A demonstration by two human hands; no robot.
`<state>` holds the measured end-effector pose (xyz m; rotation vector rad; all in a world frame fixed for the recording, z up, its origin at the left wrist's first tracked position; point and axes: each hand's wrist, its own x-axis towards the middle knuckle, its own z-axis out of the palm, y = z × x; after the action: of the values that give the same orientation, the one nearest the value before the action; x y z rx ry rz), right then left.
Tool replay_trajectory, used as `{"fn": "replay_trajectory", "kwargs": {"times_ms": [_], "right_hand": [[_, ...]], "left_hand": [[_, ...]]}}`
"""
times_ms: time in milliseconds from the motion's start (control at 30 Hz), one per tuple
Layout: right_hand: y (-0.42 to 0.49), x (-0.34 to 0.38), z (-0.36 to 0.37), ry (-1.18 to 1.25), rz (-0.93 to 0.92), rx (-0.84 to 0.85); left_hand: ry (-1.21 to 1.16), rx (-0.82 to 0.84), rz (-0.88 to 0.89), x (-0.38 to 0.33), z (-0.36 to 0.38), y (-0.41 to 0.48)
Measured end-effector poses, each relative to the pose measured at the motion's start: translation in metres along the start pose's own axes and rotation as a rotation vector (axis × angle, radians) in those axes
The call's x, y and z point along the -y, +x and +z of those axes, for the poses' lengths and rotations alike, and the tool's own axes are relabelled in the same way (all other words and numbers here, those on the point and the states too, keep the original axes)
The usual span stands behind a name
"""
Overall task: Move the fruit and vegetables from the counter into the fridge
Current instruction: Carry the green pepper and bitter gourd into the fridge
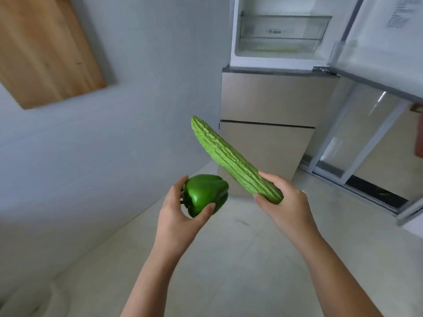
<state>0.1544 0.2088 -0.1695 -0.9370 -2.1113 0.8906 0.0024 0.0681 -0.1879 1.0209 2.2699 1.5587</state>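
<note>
My left hand (176,223) grips a glossy green bell pepper (206,193) at waist height, stem toward my palm. My right hand (283,202) holds the lower end of a long, ridged bitter gourd (229,156), which slants up and to the left. Ahead at the upper right stands the fridge (267,99), beige-fronted. Its upper compartment is open and shows clear plastic shelves (283,30) that look bare. Both hands are in the air, well short of the fridge.
The open fridge door (377,62) swings out at the right, with a clear door bin. A glass sliding door frame (357,143) runs along the right. A wooden board (45,49) hangs on the grey wall at the left. Pale tiled floor lies below.
</note>
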Motion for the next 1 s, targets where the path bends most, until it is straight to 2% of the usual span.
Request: {"fn": "replay_trajectory", "kwargs": {"times_ms": [267,433,767,1000], "right_hand": [[0.086,-0.045,-0.025,-0.006,0.116,-0.092],[0.166,-0.077,-0.052,-0.006,0.103,-0.151],[0.337,-0.122,-0.126,-0.054,0.057,-0.219],[0.429,-0.127,-0.135,-0.093,-0.021,-0.204]], "left_hand": [[-0.088,0.133,0.079,-0.021,0.067,0.110],[-0.150,0.177,0.150,-0.050,0.127,0.188],[-0.266,0.126,0.254,-0.126,0.238,0.337],[-0.275,0.112,0.298,-0.143,0.272,0.416]]}}
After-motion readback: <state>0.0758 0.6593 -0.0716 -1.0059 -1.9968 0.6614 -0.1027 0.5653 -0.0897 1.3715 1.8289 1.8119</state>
